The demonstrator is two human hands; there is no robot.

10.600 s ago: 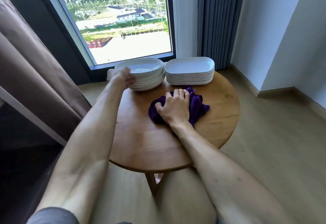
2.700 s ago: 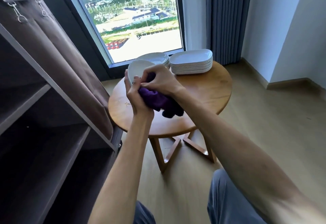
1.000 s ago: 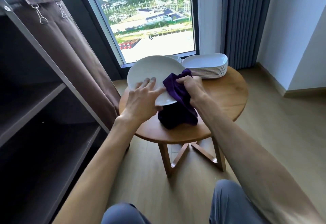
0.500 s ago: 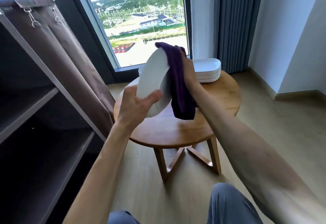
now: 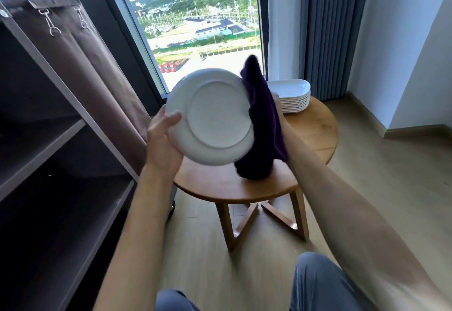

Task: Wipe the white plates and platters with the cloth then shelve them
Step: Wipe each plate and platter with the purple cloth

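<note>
The left hand [image 5: 162, 139] grips the plate [image 5: 211, 117] by its rim, underside toward us, above the table [image 5: 315, 134]. The right hand is hidden behind the purple cloth [image 5: 263, 120], so its grip I cannot tell. A one-edge hold may slip under wiping pressure

Plate [image 5: 211, 117] held up on edge in front of me, its underside toward me, above the near left part of the table [image 5: 315, 134]. My left hand [image 5: 163, 144] grips its left rim; cloth [image 5: 261, 124] hangs at its right rim, covering my right hand. Stack of platters [image 5: 293, 98] on the table's far side, behind the cloth. Shelves [image 5: 56, 144] to my left; window [image 5: 195, 22] behind the table; curtain [image 5: 325, 31] right of the window.
</note>
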